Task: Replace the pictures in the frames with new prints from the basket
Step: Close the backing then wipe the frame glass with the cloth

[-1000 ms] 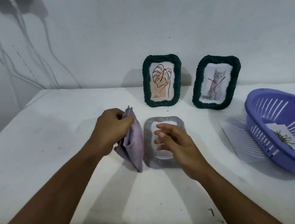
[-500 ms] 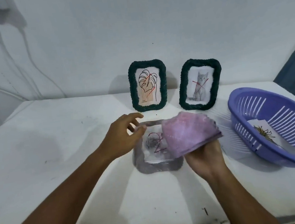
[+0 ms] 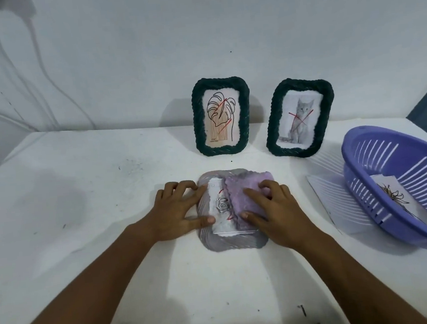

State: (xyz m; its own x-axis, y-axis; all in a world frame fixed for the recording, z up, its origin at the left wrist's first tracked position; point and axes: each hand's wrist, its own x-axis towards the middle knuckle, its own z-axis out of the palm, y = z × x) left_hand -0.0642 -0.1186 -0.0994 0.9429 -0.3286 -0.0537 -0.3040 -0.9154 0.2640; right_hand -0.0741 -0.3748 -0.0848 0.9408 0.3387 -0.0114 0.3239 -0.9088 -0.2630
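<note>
Grey frame (image 3: 233,240) lies flat on the worktop (image 3: 82,212), prob. face up, since a picture w/ a red mark (image 3: 221,207) shows in its opening. Flat is the sensible way to work on it: it can't tip while being handled. Left hand (image 3: 176,216) rests on the frame's left edge, fingers (image 3: 183,187) spread and laid flat, thumb reaching across to the picture's lower left corner; this looks like bracing so the frame doesn't slide. Right hand (image 3: 273,208) presses a folded lilac cloth (image 3: 246,192) onto the frame's right half, fingers (image 3: 255,193) spread over the cloth w/ tips pointing at the picture, thumb at the cloth's near edge. Cloth covers everything under and ahead of those fingers, so can't tell what the glass looks like there. Judgement: a wipe of the frame front, w/ the old picture not yet swapped. Beyond both sets of fingertips, two green frames stand propped near the wall, leaf frame (image 3: 222,115) and cat frame (image 3: 300,118), both pics crossed in red, so prob. also due for replacing. Well right of the right hand sits the basket (image 3: 377,152) w/ a print (image 3: 396,195) inside, within reach for the swap. A loose sheet (image 3: 324,196) lies on the worktop between the right hand and the basket, partly under its rim.
</note>
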